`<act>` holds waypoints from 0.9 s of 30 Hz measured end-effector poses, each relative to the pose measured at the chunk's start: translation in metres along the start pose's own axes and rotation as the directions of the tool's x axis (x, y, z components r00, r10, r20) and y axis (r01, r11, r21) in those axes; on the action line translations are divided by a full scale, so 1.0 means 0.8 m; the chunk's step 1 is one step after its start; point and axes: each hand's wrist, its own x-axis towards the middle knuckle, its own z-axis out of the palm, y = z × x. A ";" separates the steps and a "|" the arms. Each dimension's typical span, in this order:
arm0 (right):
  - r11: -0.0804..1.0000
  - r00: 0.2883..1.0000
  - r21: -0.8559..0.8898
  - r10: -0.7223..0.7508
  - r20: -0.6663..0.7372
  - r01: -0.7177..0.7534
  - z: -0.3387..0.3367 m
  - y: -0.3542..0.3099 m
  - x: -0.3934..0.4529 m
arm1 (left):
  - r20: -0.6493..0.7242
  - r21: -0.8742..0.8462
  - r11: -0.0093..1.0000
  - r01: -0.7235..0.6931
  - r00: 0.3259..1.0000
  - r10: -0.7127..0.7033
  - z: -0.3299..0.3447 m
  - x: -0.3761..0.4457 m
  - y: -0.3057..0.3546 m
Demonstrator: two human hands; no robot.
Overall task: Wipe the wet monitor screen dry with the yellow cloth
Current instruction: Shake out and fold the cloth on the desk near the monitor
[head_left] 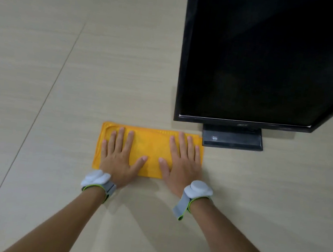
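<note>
Two hands lie flat, palms down, on a folded yellow cloth (151, 151) spread on a pale wood-grain table (63, 70). The left hand (118, 157) covers its left half and the right hand (181, 163) its right half, fingers straight and spread, gripping nothing. The cloth's right edge touches the base of a black monitor (265, 60), which stands upright just behind, its screen dark.
</note>
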 end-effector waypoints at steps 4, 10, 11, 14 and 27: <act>1.000 1.000 0.007 -0.016 0.023 0.016 0.003 0.006 -0.065 | 0.019 -0.017 1.000 0.004 1.000 -0.004 0.004 -0.068 0.009; 0.995 0.994 0.011 -0.101 0.029 0.101 -0.002 0.040 -0.170 | 0.023 -0.004 1.000 0.025 0.999 -0.025 0.035 -0.173 0.037; 0.993 0.993 0.020 -0.119 0.026 0.119 -0.004 0.050 -0.189 | 0.029 -0.004 1.000 0.028 0.999 -0.027 0.042 -0.193 0.045; 0.987 0.987 0.023 -0.158 0.030 0.157 -0.010 0.084 -0.243 | 0.066 -0.008 0.999 0.041 0.997 -0.040 0.058 -0.248 0.076; 0.990 0.991 -0.043 -0.132 -0.018 0.131 -0.069 0.253 -0.346 | 0.163 -0.037 0.998 0.055 0.985 -0.048 0.108 -0.324 0.265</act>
